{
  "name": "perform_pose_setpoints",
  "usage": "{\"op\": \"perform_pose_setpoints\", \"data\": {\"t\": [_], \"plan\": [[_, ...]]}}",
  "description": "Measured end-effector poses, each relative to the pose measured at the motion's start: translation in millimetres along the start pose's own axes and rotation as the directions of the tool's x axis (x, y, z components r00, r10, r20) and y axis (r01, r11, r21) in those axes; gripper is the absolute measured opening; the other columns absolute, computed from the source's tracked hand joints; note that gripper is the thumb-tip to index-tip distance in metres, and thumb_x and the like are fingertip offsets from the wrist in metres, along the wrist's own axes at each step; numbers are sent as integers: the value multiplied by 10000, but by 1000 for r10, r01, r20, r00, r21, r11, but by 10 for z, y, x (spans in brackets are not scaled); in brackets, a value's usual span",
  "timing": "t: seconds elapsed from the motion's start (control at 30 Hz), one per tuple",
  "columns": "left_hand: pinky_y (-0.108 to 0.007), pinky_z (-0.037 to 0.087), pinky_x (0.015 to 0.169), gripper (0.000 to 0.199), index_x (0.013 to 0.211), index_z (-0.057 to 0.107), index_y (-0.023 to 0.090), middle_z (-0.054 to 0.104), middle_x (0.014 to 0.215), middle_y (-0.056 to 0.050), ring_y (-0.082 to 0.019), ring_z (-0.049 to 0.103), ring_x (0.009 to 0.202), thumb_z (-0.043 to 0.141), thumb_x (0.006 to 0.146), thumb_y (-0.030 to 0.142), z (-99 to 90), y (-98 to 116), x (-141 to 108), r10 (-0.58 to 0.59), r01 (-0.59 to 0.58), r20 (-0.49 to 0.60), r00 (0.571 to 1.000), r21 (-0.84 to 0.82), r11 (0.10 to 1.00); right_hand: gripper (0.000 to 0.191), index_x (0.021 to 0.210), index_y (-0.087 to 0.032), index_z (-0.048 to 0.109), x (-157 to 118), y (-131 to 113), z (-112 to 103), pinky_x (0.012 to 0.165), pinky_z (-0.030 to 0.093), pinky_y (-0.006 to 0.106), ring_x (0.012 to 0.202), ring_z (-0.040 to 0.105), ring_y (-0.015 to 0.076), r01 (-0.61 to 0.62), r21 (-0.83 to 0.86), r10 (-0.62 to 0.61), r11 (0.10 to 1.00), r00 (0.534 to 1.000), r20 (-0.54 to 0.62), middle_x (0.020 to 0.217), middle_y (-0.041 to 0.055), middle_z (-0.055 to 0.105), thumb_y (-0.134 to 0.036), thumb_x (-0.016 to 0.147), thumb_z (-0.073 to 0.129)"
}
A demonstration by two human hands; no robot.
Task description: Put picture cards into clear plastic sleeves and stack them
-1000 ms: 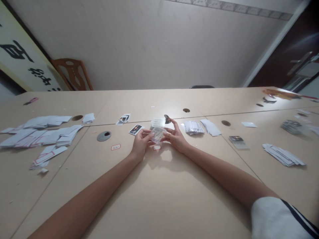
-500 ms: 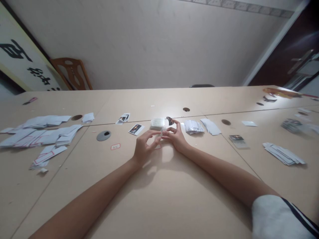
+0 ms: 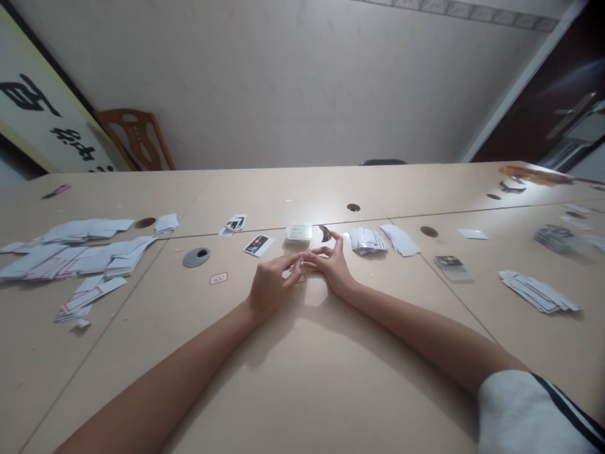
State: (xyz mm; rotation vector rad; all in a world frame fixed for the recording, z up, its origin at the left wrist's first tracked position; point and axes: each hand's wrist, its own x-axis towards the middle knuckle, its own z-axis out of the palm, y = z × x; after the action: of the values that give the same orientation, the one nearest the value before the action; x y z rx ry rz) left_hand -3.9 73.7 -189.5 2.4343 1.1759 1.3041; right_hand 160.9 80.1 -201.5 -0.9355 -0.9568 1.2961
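Two bare hands meet near the middle of a long pale table (image 3: 312, 378), and I read the scene from the left. Far left, a framed panel with black brush characters (image 3: 33, 120) leans on the wall, and a wooden chair (image 3: 135, 140) stands beside it. Below them a wide spread of white cards (image 3: 75, 255) lies fanned over the tabletop, some edged in red. Further right a grey cable grommet (image 3: 196, 256) sits in the table, with a small red-edged sticker (image 3: 219, 277) just below it. Beyond those, a small pair of photo cards (image 3: 235, 224) lies near the seam, and a single photo card (image 3: 258, 244) lies face up, closer to the hands.

The left hand (image 3: 270, 287) rests on the table with its fingers curled in, thumb and forefinger pinched toward the other hand. The right hand (image 3: 331, 265) faces it, fingertips touching the left's, its other fingers arched up. Something small lies between the pinched fingertips, against the table, but it is too tiny and too hidden for me to tell what it is or which hand grips it. Just beyond the hands sits a small pale stack (image 3: 299, 232), with a dark curved scrap (image 3: 324, 232) beside it, neither touched.

Right of the hands lie two fanned piles of white cards (image 3: 382, 240), then a dark photo card (image 3: 449, 261), another fan of cards (image 3: 536, 291), and a dark door (image 3: 558, 107) at the far right.
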Motion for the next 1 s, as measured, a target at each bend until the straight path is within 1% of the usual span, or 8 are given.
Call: {"op": "perform_pose_setpoints", "data": {"t": [0.13, 0.27, 0.47, 0.6, 0.73, 0.83, 0.93, 1.0], "plan": [[-217, 462, 626, 288, 1120, 663, 154, 731, 831, -34, -134, 666, 697, 550, 854, 167, 25, -44, -4, 116, -119, 27, 993, 179, 977, 964, 1325, -288, 236, 7, -15, 8, 755, 613, 394, 748, 684, 178, -18, -42, 19, 999, 1000, 9, 870, -18, 588, -351, 594, 862], [-226, 415, 558, 203, 1001, 665, 135, 706, 786, -43, -145, 651, 665, 536, 844, 150, 30, -76, 1, 216, -218, 45, 975, 338, 915, 976, 1330, -284, 218, -6, -26, 14, 756, 612, 402, 733, 684, 182, -26, -62, 27, 998, 999, 20, 852, -19, 594, -365, 601, 861], [-224, 406, 547, 175, 992, 651, 138, 695, 774, -41, -144, 648, 665, 532, 865, 164, 14, -58, 8, 193, -205, 68, 979, 381, 902, 1001, 1355, -288, 187, -22, -34, 28, 784, 604, 413, 722, 685, 177, -46, -58, 48, 997, 998, 36, 833, -31, 589, -366, 612, 854], [-222, 459, 597, 208, 1033, 664, 148, 713, 847, -54, -147, 660, 709, 534, 876, 187, 35, -46, 4, 112, -116, 30, 993, 289, 950, 1014, 1354, -293, 190, 2, -20, 14, 775, 605, 413, 735, 686, 180, -33, -39, 34, 999, 999, 29, 853, -31, 584, -351, 595, 861], [-219, 530, 693, 258, 1098, 673, 175, 717, 1005, -56, -134, 678, 797, 527, 909, 272, 36, -21, 16, -32, 32, 11, 999, 17, 999, 999, 1359, -323, 188, 35, -2, -9, 779, 600, 411, 767, 691, 180, -6, 12, 5, 1000, 999, 51, 917, -13, 613, -344, 612, 850], [-212, 547, 667, 284, 1112, 688, 191, 716, 1028, -58, -138, 680, 824, 523, 914, 311, 19, -34, 38, -115, 116, 20, 993, -107, 987, 962, 1367, -326, 186, 46, 0, -12, 782, 596, 396, 805, 695, 183, 2, 67, -8, 998, 996, 90, 947, 9, 650, -345, 650, 827], [-222, 553, 647, 294, 1100, 700, 187, 722, 1026, -69, -151, 684, 808, 535, 903, 329, 8, -85, 60, -199, 191, -34, 979, -160, 968, 926, 1378, -317, 175, 50, 1, -11, 782, 592, 406, 824, 700, 194, -4, 117, -12, 993, 991, 134, 983, 39, 689, -372, 694, 796], [-234, 557, 658, 302, 1089, 702, 173, 727, 1005, -73, -159, 688, 795, 548, 894, 345, 3, -115, 70, -267, 248, -72, 961, -202, 948, 908, 1388, -313, 169, 53, 4, -15, 785, 589, 416, 814, 705, 199, -7, 140, -10, 990, 993, 119, 966, 38, 703, -391, 718, 777]]}}
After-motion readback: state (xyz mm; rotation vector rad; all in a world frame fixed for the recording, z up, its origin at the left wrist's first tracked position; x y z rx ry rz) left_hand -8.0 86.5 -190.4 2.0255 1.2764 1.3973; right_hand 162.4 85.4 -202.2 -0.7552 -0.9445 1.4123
